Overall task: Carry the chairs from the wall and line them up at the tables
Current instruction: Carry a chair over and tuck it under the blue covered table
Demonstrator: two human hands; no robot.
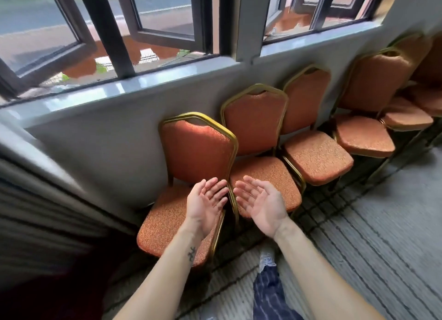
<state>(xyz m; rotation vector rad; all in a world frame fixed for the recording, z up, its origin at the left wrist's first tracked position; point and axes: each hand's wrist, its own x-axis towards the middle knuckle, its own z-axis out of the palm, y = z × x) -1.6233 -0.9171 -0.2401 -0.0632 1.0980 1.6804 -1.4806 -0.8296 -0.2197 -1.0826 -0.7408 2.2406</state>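
My left hand point(205, 203) and right hand point(260, 207) are released, empty. The chair point(196, 152) beyond my fingertips: judged rigid, fairly heavy; grip its gold frame point(210, 121).

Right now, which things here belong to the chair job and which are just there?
Job: nearest chair, second chair, third chair, fourth chair, all against the wall; left hand and right hand, both open, empty.
Not job: open windows, window sill, carpet.

The left grip point(205, 201) and right grip point(262, 206) are hovering palms-up, fingers relaxed, holding nothing, above the end chair point(196, 149) and the next chair point(256, 125) in the orange row standing along the grey wall point(95, 140).
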